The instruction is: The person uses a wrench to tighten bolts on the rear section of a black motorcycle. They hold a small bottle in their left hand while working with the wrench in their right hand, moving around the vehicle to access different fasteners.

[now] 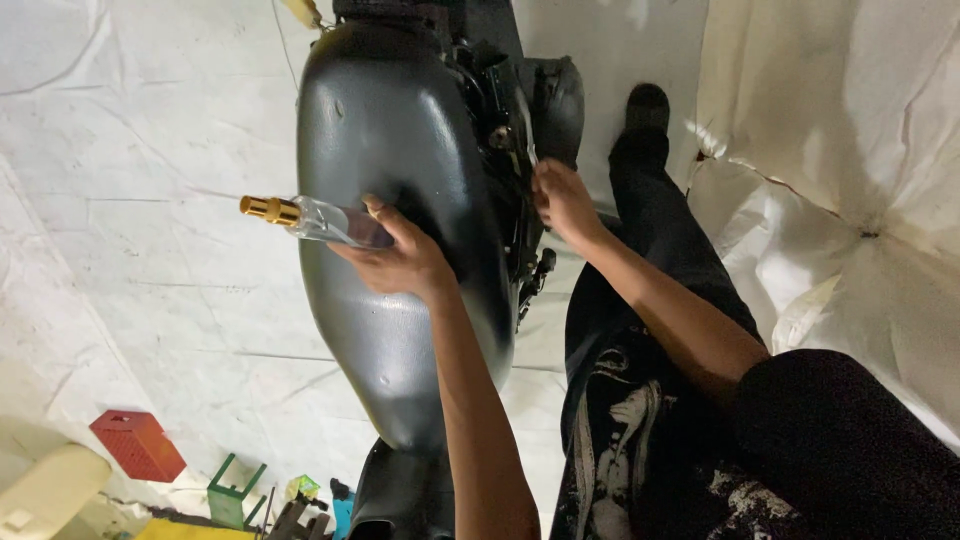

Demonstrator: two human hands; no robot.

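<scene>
While gripping a clear, gold-capped bottle (318,220), left hand (400,262) touches matte tank (390,140).

Two bare hands are counted, a left hand (400,262) and a right hand (563,203). One clear bottle (325,222) with one gold cap (268,209) is seen, plus one dark grey fuel tank (395,150). Down by the floor, one red crate (137,444) and one green frame (233,492) are spotted.
</scene>
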